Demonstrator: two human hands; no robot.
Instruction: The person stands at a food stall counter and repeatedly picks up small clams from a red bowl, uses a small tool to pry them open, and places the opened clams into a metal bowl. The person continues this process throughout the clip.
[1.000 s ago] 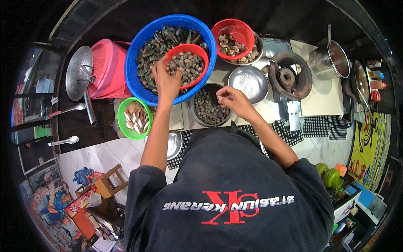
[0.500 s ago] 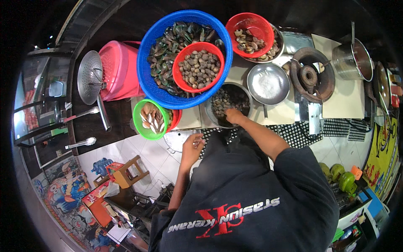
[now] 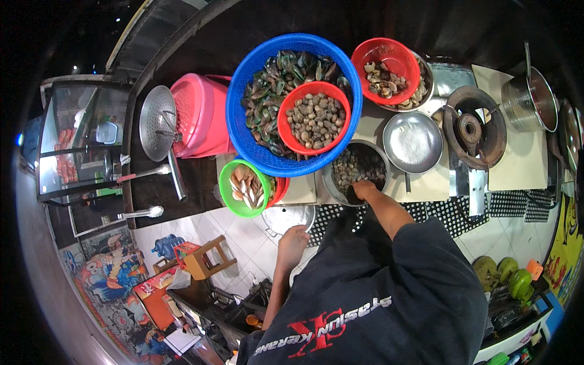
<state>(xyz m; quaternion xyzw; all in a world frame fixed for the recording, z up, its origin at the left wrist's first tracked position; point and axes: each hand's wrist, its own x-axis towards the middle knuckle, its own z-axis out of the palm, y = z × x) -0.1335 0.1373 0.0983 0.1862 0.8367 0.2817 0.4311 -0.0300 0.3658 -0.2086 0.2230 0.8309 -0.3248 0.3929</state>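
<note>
Small, rounded brown shellfish [image 3: 345, 170] are in the round grey metal pot [image 3: 329, 184] at the tabletop's [image 3: 300, 190] front edge. Hands: right hand [image 3: 365, 190] is down in that pot at the shellfish, fingertips hidden, can't tell if they pinch one. Left hand [image 3: 294, 242] hangs in front of the tabletop, fingers bent; can't tell if it holds anything.

Behind the pot: large round blue plastic basket [image 3: 233, 112], loaded with long, glossy dark-green mussels [image 3: 265, 92]. Round red plastic bowl [image 3: 282, 126] nests in it, full of the same rounded shellfish. Left: round lime-green plastic basket [image 3: 224, 196] of pale, slender shells [image 3: 247, 185], overlapping a red container [image 3: 281, 188]. Right: shallow round silver metal pan [image 3: 413, 140], smooth inside.

Vs 1 s ago: left hand is off the red bowl and lower; right hand has gone from above the pot into it. Containers keep their layout.
</note>
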